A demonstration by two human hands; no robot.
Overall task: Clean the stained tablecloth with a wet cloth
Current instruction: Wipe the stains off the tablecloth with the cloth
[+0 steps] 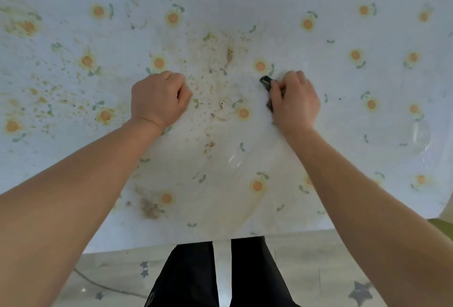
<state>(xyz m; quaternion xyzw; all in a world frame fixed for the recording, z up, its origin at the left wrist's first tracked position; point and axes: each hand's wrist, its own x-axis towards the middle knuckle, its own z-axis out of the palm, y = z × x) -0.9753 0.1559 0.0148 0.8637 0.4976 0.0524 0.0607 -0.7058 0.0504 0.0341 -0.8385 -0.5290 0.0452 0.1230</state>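
cloth (267, 84): mostly hiding inside the right hand (295, 100), only dark scraps showing
left hand (159, 99): fingers curling under, concealing whatever the fist is gripping
tablecloth (318, 44): running off the top, left and right edges
legs (220, 274): being cut off at the bottom edge
arms: elbows lying outside the picture

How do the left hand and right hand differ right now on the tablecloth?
The right hand is closed around a dark cloth; the left hand is a fist with nothing visible in it. The left hand sits at the left edge of the central brown stain, the right hand on its right side. Both are curled, knuckles up, on the flowered tablecloth.
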